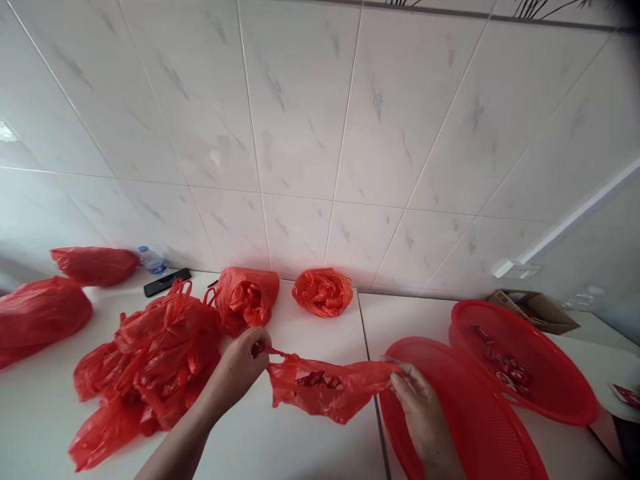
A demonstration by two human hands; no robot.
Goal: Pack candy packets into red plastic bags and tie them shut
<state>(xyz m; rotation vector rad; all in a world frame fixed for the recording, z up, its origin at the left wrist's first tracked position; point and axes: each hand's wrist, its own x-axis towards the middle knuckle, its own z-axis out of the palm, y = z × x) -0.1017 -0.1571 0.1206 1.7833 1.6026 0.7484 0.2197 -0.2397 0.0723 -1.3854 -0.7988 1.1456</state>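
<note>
My left hand (243, 365) and my right hand (419, 400) each pinch one handle of a small red plastic bag (325, 390), stretching it between them just above the white table (310, 447). Small red packets show inside the bag. A pile of filled red bags (150, 360) lies to the left of my left hand. My right hand hovers over the near red basket (475, 433).
Two open red bags (247, 297) (323, 292) sit by the tiled wall. More red bags (40, 313) lie far left, with a black phone (167, 282) and a water bottle (151, 261). A second red basket (525, 363) holds red packets; a cardboard box (537, 310) stands behind it.
</note>
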